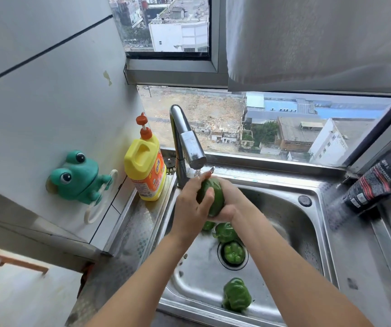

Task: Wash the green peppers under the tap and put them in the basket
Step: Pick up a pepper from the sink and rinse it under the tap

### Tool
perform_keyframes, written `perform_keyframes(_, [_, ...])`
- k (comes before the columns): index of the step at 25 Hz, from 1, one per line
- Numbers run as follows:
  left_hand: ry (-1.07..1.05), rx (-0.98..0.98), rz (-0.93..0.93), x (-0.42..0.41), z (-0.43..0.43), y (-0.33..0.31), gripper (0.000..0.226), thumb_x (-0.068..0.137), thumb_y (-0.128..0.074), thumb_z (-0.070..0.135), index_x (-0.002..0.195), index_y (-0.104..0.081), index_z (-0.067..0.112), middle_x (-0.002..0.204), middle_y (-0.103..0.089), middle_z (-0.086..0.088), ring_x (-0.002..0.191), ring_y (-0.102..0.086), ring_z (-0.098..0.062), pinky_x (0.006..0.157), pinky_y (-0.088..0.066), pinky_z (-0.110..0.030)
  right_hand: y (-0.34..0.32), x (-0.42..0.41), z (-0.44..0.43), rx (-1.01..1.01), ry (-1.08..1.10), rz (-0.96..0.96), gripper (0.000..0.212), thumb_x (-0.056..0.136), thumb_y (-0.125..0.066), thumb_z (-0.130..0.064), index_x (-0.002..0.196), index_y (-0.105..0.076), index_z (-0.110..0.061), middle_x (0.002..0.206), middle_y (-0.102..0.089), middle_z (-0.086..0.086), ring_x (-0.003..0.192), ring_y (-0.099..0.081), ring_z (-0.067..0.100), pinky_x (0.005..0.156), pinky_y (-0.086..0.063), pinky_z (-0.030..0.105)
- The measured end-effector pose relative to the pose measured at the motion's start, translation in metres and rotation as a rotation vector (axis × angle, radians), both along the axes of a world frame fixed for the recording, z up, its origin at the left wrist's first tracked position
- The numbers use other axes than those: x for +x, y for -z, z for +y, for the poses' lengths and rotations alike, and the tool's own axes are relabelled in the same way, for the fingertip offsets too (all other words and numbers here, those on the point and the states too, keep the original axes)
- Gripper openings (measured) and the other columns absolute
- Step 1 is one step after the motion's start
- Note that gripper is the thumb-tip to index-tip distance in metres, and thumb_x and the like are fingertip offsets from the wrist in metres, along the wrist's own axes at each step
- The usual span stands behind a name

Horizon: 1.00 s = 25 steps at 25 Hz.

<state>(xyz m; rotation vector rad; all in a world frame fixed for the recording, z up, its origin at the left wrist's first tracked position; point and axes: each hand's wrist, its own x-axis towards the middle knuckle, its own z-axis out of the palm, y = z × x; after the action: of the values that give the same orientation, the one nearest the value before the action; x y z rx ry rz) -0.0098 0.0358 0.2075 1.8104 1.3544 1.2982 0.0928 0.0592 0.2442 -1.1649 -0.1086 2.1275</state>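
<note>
While beneath window [213,119], sink [284,208] with peppers [237,295]

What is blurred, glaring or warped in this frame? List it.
Head view: daylight glints on the steel sink; the frame's edges smear, notably the black pouch; the wide lens bows wall lines; left hand, right hand and held pepper look fairly sharp.

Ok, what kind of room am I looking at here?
Most likely a home kitchen: a steel sink with a tap, a yellow detergent bottle beside it, and a green pepper held under the tap.
</note>
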Motion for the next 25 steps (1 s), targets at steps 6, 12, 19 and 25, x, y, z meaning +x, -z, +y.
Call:
perform_keyframes(6, [-0.173, -0.575, -0.366, 0.012, 0.003, 0.008, 0.049, 0.101, -0.028, 0.04, 0.141, -0.041, 0.015, 0.144, -0.046, -0.005, 0.129, -0.043, -0.011, 0.104, -0.036, -0.023, 0.04, -0.021, 0.004, 0.399, 0.238, -0.514, 0.027, 0.095, -0.043, -0.023, 0.1, -0.066, -0.01, 0.096, -0.062, 0.004, 0.086, -0.058, 0.015, 0.076, -0.048, 0.02])
perform_keyframes(12, [-0.056, -1.336, -1.226, 0.005, 0.02, 0.006, 0.042, 0.086, -0.055, 0.048, 0.081, -0.073, 0.01, 0.081, -0.072, -0.008, 0.08, -0.069, -0.023, 0.076, -0.055, -0.033, 0.082, -0.004, -0.012, 1.427, -0.068, -1.303, 0.055, 0.087, -0.036, -0.019, 0.14, -0.043, -0.011, 0.121, -0.06, 0.005, 0.107, -0.056, 0.017, 0.095, -0.042, 0.027])
perform_keyframes(19, [-0.061, -1.186, -1.232, 0.006, 0.032, 0.019, 0.025, 0.082, -0.058, 0.033, 0.084, -0.069, 0.011, 0.085, -0.069, -0.013, 0.083, -0.065, -0.027, 0.08, -0.051, -0.042, 0.079, 0.0, 0.009, 0.919, 0.042, -0.772, 0.038, 0.102, -0.036, -0.034, 0.137, -0.047, -0.025, 0.122, -0.059, -0.01, 0.116, -0.054, -0.004, 0.104, -0.04, 0.02])
perform_keyframes(25, [0.092, -1.384, -1.33, -0.014, 0.022, 0.026, 0.065, 0.064, -0.069, 0.032, 0.12, -0.057, 0.0, 0.114, -0.059, -0.026, 0.098, -0.06, -0.042, 0.082, -0.052, -0.054, 0.096, 0.025, 0.074, 0.677, -0.189, -0.974, 0.055, 0.088, -0.063, -0.036, 0.133, -0.043, -0.014, 0.129, -0.051, 0.002, 0.111, -0.057, 0.021, 0.096, -0.049, 0.04])
